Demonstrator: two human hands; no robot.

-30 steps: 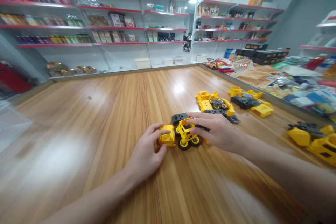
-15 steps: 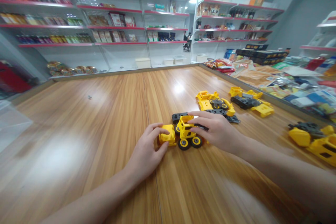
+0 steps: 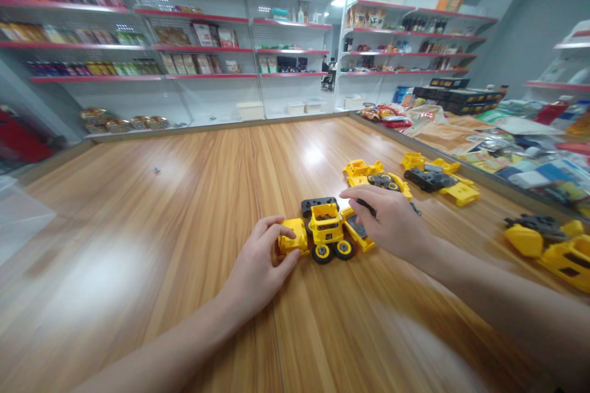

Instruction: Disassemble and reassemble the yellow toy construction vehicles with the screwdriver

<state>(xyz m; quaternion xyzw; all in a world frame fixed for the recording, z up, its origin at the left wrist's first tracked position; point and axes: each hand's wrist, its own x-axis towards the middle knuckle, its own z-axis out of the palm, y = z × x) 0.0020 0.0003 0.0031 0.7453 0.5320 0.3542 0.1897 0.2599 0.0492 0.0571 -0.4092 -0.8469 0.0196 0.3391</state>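
Observation:
A small yellow toy truck [image 3: 326, 233] with black-and-yellow wheels stands on the wooden table [image 3: 184, 209]. My left hand [image 3: 260, 267] is closed on the yellow front piece [image 3: 291, 242] at the truck's left end. My right hand [image 3: 391, 224] is just right of the truck, fingers curled in a pinch on a black part [image 3: 367, 207] above a flat yellow piece [image 3: 357, 234]. A black plate with holes [image 3: 318, 202] lies right behind the truck.
More yellow and black toy parts lie behind my right hand [image 3: 375, 179], further right [image 3: 437, 178] and at the right edge [image 3: 548, 245]. Packaged goods cover the table's right side [image 3: 507, 141]. Shop shelves [image 3: 184, 49] line the back.
My right hand has let go of the truck's cab and moved right and back onto the black part. The truck now stands uncovered. My left hand has kept its hold.

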